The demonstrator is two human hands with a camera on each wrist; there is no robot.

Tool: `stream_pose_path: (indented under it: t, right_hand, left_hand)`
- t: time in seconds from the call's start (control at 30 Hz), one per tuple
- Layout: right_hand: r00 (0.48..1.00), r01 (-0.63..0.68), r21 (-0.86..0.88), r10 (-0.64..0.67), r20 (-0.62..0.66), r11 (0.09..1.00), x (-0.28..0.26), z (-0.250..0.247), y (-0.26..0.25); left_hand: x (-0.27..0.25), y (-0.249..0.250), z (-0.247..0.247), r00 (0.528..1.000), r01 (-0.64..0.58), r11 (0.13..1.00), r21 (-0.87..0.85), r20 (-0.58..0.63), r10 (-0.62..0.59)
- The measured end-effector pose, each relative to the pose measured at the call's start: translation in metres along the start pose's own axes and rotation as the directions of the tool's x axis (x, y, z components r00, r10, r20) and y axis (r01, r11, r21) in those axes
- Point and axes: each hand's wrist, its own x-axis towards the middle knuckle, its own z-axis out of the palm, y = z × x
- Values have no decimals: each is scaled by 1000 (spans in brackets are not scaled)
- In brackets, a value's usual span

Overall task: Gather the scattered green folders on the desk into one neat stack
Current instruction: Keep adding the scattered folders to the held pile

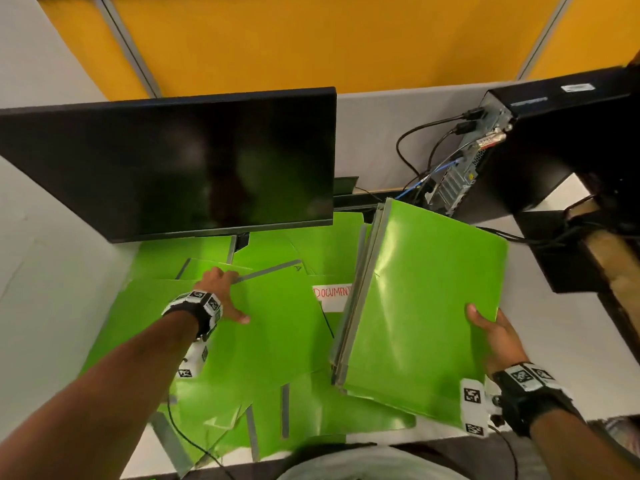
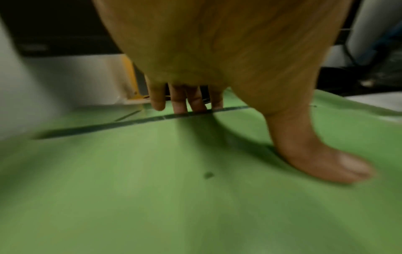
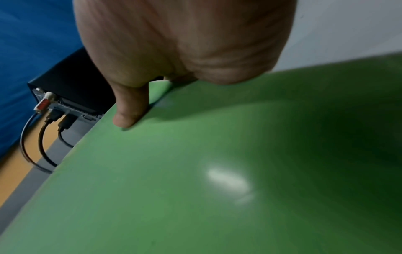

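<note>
Several green folders (image 1: 304, 407) with grey spines lie scattered and overlapping on the white desk (image 1: 52, 289) in the head view. My left hand (image 1: 227, 296) is on one green folder (image 1: 273, 334). Its fingers (image 2: 189, 104) hook the far spine edge and the thumb (image 2: 326, 165) presses flat on the cover (image 2: 152, 189). My right hand (image 1: 491, 329) grips a stack of green folders (image 1: 422, 306) by its right edge, tilted up off the desk. The thumb (image 3: 128, 111) lies on the top cover (image 3: 217, 171); the fingers underneath are hidden.
A black monitor (image 1: 173, 161) stands over the far folders. A black computer tower (image 1: 554, 140) with cables (image 1: 426, 147) sits at the back right. A white label reading DOCUMENT (image 1: 332, 296) lies between the two hands. Yellow partitions (image 1: 311, 36) close the back.
</note>
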Motion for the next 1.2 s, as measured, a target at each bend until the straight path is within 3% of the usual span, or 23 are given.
stream_pose_path:
  t: [0.1,0.2,0.4,0.5,0.73,0.93,1.1,1.2]
  right_hand:
    - [999,14,8,-13,-36,1000,-12,1,-8]
    - [998,6,20,-5,-55,1000,-18,5,-10]
    - [998,6,16,-5,-65,1000,-19,11,-2]
    - [998,0,2,1,-63,1000,-17,11,2]
    - [999,-8,-17,7,-53,1000,-16,-2,12]
    - [996,-1,-90,-8,-94,996,-8,-4,29]
    - [995,-7,-160,-9,-104,987,-6,-2,38]
    - [994,14,-172,-32,-107,985,-7,-6,36]
  left_hand:
    - [-4,6,-4,999,-44,999,0,-7,44]
    - [-10,19,-3,998,-62,981,-183,-10,61]
    - [-29,64,17,994,-34,885,-465,-105,-17]
    - [-46,95,43,996,23,819,-573,-58,-68]
    - [-68,125,78,977,46,869,-492,-158,-142]
    - [-67,127,64,970,206,807,-553,4,-245]
    - [-65,136,59,937,347,870,-350,96,-336]
    - [-64,148,58,934,356,886,-296,115,-337]
